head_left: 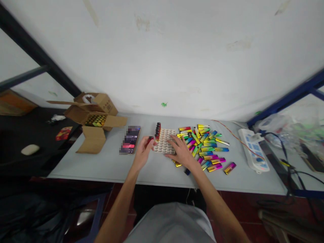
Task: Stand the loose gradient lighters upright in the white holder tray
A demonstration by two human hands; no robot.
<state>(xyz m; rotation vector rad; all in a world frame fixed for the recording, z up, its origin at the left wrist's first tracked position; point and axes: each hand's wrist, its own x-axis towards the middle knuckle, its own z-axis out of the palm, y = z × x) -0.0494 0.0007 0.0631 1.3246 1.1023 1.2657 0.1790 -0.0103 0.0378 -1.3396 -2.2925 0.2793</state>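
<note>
A pale tray with rows of round holes (164,141) lies on the table before me. Along its left edge stands a row of red, black-topped lighters (158,131). My left hand (144,152) is closed at the tray's left side, pinching a dark-topped red lighter (151,138). With fingers spread, my right hand (182,152) rests over the tray's right edge and covers part of it. Right of that hand is a loose heap of shiny lighters (206,143) in yellow, pink, green and blue. Some of the heap is hidden behind the hand.
A phone (131,140) lies left of the tray. Farther left, an open cardboard box (93,136) holds several upright lighters. At the right are a white power strip (253,150), cables and plastic bags (278,126). A wall backs the grey table (162,177).
</note>
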